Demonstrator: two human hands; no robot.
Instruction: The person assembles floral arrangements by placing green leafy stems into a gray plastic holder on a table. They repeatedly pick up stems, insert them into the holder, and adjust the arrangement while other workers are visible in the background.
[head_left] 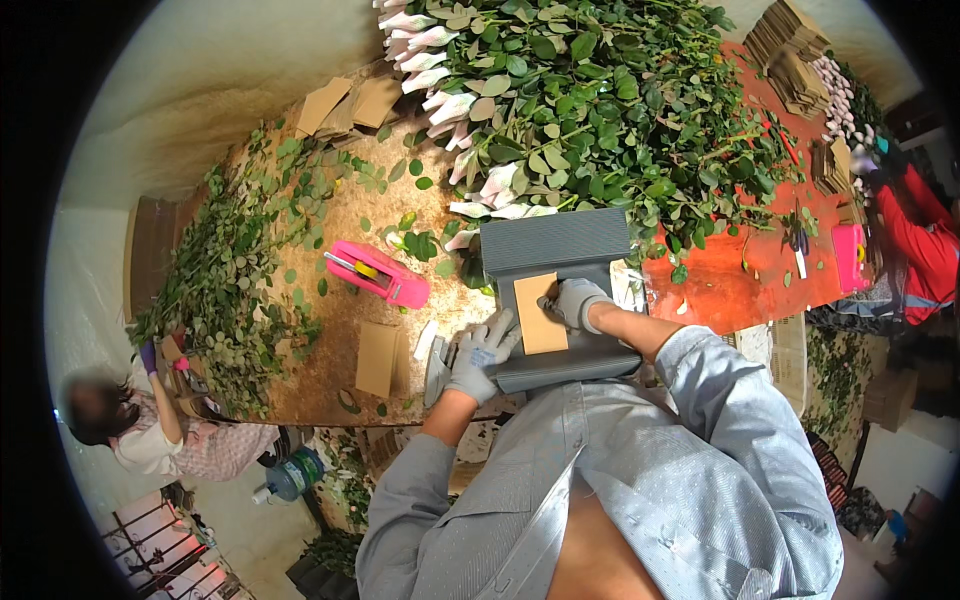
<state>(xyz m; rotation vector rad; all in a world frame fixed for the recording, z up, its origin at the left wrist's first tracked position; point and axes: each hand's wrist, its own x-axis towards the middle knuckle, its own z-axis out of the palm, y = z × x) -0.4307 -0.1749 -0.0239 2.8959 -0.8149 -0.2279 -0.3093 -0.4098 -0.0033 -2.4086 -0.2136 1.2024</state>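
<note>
Left hand (482,358): grip open, fingers spread at left edge of grey stand (555,236)
Right hand (580,303): curled at cardboard sheet (541,325); cannot tell if closed
Sheet: flat, mid-stand
Tape dispenser (405,289): pink, left on worktop (310,365)
Roses (600,120): heaped, far

A flower-packing workshop, by the look of it: leafy green stems with pale pink-and-white heads (600,110) heap the worn brown-and-red table (290,380), stacked tan cardboard sheets (797,82) sit upper right, and people work at lower left (190,430) and far right (915,235).
</note>
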